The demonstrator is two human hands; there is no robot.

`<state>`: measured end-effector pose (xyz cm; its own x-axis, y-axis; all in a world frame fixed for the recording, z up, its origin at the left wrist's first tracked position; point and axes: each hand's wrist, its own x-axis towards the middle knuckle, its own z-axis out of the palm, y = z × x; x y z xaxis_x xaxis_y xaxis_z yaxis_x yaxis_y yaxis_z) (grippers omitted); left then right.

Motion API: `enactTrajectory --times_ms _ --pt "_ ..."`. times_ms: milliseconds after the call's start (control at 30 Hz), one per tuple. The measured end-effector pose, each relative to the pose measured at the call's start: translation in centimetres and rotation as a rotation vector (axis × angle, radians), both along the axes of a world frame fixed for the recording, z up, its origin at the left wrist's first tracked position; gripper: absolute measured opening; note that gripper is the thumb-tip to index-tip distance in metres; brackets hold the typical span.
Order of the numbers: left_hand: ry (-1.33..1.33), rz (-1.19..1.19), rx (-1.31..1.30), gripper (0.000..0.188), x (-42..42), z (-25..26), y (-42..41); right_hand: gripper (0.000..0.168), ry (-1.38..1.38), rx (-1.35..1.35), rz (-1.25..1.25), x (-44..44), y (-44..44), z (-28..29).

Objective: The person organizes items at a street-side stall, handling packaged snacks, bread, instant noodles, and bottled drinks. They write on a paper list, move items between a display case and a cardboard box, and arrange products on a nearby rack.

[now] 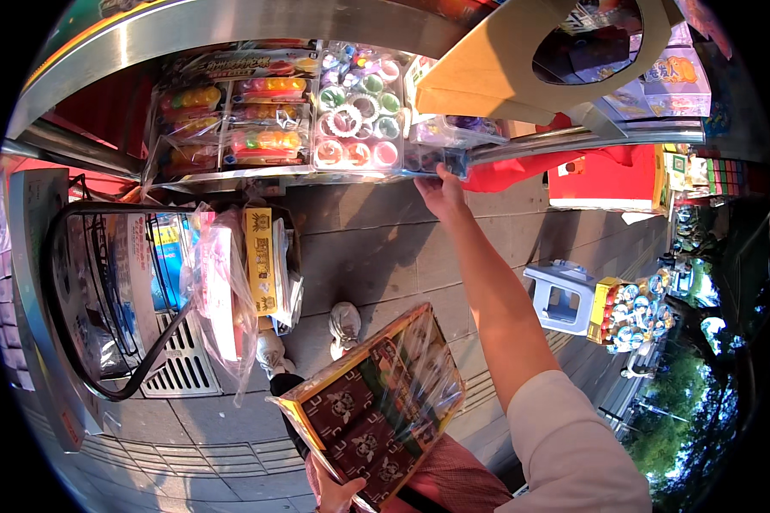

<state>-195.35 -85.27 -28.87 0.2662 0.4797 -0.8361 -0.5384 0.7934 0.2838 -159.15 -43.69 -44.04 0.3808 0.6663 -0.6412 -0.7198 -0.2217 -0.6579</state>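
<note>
In my left hand, low in the view, is a flat carton covered in clear plastic film, gripped at its near corner. The carton is dark brown with yellow edges and tilts in front of my legs. My right hand reaches forward to the stall's front edge. Its fingertips touch a small, dark see-through plastic pack; whether they grip it is unclear. Left of that pack stands a clear tray of ring-shaped and round trinkets. Farther left are bagged toys with orange balls.
A brown cardboard piece with a hole rises over the stall's right side. A black-handled wire basket and boxed goods stand at left. A pale blue plastic stool is at right, beside a yellow box of round items.
</note>
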Motion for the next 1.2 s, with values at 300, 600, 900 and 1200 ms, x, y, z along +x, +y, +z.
enactTrajectory --times_ms 300,600,900,1200 --pt "-0.001 -0.038 -0.034 0.082 1.0 1.5 1.4 0.013 -0.054 -0.050 -0.006 -1.3 -2.4 0.3" --pt "-0.003 0.008 0.030 0.078 1.2 2.4 2.5 0.023 -0.049 0.089 0.321 -1.5 -1.7 12.2" --pt "0.113 0.007 0.085 0.092 1.3 1.8 2.9 0.019 -0.149 0.044 0.306 -0.3 3.6 11.6" --pt "0.259 -0.012 0.087 0.092 1.5 1.0 2.0 0.045 -0.977 0.074 0.857 -7.8 4.3 5.4"
